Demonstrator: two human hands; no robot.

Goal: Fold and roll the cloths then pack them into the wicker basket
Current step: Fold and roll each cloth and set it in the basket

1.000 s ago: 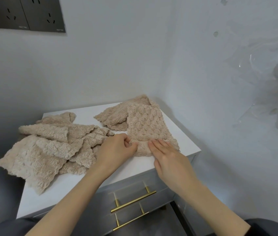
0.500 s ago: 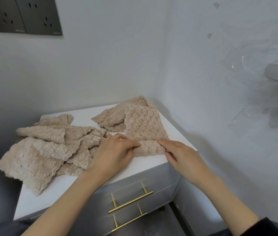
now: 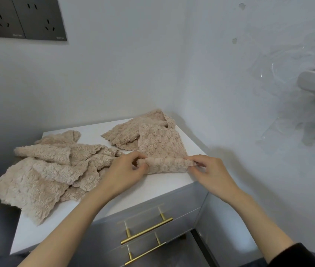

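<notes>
Hands work a beige cloth point(image 3: 160, 141) on a white cabinet top point(image 3: 152, 189). The left hand point(image 3: 125, 171) pinches the left end of the rolled edge point(image 3: 169, 164) between thumb and curled fingers. The right hand point(image 3: 210, 172) pinches the right end the same way, so both are closed on the cloth, one at each end of a short, thick roll near the front of the top. The unrolled part stretches away toward the corner of the walls. The cloth looks light, soft and plush with a bumpy pile. It probably squashes easily and springs loose if released, so holding both ends of the roll with even pressure seems the sensible grip. Another crumpled cloth point(image 3: 122, 135) lies behind it, touching its far left side. A loose pile of cloths point(image 3: 44, 170) sits to the left, close beside the left wrist, with one part hanging over the cabinet's left edge. Grey drawers with brass handles point(image 3: 147, 231) are below the top, and dark wall sockets point(image 3: 21, 18) sit high on the left. The right wall stands near the roll's right end. The wicker basket is not in view.
</notes>
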